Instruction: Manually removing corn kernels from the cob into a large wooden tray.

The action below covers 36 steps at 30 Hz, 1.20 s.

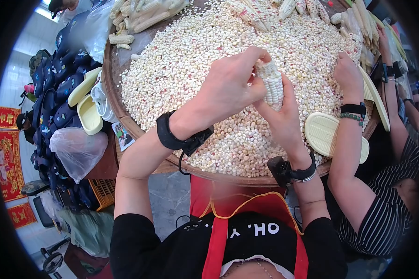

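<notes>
A short piece of white corn cob (pixel 273 87) is held up between my two hands, above a wide heap of loose corn kernels (pixel 181 76). Its upper end looks stripped, while rows of kernels still cover the lower part. My left hand (pixel 230 80) grips the upper end, with thumb and fingers against the cob's side. From below, my right hand (pixel 282 118) grasps the lower part between thumb and fingers. The kernels are mostly white and cream, with scattered red ones, and lie in a large round shallow tray (pixel 125 122) with a brown rim.
A co-worker's hand (pixel 349 75) touches a red-speckled cob (pixel 353 47) at right. Pale yellow slipper soles (pixel 321 134) lie near the tray's right rim. More speckled cobs (pixel 248 14) rest at the far side, bagged cobs (pixel 150 19) at far left. Dark blue clogs (pixel 61 80) hang left.
</notes>
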{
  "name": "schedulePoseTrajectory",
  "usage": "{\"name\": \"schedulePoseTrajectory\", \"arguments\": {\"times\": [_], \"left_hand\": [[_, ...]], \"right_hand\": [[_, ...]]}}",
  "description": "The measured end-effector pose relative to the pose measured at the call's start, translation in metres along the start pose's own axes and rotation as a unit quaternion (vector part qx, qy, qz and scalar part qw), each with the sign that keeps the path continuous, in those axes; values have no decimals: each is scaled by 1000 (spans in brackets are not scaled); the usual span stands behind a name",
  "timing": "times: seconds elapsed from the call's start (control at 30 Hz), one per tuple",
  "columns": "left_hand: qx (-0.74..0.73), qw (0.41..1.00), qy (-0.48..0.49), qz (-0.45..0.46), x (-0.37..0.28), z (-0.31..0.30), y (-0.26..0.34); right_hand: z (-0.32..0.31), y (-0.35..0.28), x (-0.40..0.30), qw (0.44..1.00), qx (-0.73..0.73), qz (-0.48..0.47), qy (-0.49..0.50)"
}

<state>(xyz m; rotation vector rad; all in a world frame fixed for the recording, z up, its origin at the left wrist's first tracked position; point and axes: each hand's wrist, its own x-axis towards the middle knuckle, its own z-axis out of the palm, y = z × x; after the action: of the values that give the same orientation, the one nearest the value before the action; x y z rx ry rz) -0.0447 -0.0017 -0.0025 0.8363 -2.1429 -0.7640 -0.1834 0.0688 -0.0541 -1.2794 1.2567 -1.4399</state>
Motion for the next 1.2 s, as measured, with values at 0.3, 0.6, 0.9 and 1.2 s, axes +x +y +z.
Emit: {"name": "schedulePoseTrajectory", "arguments": {"times": [0.3, 0.6, 0.9, 1.2], "left_hand": [[35, 998, 44, 29, 2, -3, -15], [-113, 991, 40, -57, -8, -7, -14], [-70, 995, 59, -40, -13, -5, -20], [-43, 998, 23, 26, -13, -12, -11]], "right_hand": [[-4, -10, 1, 995, 45, 77, -51], [-4, -6, 0, 988, 130, 67, -48], [-4, 2, 2, 998, 49, 35, -37], [-8, -2, 3, 982, -171, -85, 1]]}}
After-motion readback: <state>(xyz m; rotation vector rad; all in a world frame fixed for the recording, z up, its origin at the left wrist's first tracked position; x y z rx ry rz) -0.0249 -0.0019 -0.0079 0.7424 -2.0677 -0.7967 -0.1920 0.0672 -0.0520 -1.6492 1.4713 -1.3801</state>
